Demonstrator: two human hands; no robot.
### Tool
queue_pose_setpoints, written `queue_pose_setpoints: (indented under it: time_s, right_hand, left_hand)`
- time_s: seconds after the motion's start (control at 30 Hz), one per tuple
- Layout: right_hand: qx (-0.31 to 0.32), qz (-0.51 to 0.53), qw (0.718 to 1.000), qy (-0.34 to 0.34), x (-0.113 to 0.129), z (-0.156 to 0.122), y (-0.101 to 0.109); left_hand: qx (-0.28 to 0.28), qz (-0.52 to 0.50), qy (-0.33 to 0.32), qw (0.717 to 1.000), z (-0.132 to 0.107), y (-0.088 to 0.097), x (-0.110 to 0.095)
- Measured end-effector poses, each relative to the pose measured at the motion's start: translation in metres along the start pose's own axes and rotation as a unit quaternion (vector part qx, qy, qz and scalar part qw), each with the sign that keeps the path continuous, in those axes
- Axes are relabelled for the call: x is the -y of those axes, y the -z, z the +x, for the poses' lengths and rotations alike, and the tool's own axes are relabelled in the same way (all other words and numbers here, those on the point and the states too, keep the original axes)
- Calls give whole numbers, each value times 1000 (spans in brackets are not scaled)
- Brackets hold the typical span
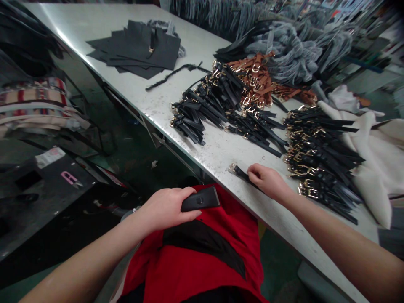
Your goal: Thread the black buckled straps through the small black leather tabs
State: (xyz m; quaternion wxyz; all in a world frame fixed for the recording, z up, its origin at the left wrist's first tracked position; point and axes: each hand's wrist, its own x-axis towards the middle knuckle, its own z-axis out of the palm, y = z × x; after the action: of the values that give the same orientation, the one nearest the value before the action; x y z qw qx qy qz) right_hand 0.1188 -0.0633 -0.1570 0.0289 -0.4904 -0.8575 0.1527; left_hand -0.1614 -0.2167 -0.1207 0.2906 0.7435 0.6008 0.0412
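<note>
The left hand [167, 208] grips a flat black leather piece [200, 198] over the lap, just off the edge of the surface [94, 25]. The right hand [268, 181] presses closed fingers on a black buckled strap [238, 171], near the strap pile [318, 155].

Legible text: none. A white label [49, 157] on the dark box left of the table [104, 25] carries print too blurred to read.
</note>
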Motion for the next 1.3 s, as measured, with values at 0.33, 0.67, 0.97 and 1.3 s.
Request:
queue_pose_setpoints:
  time_s: [0.33,0.67,0.97,1.3]
  right_hand:
    - [-42,77,995,-52,-8,-9,-7]
    - [-56,-15,998,-2,-4,-20,-12]
    - [-102,77,992,6,-13,-20,-21]
    - [-127,56,990,15,-6,-25,-19]
  left_hand:
    - [11,4,7,1000,3,0,-3]
    - [16,12,3,1000,10,0,-9]
    - [31,51,27,998,23,18,-24]
    - [32,73,32,996,36,19,-48]
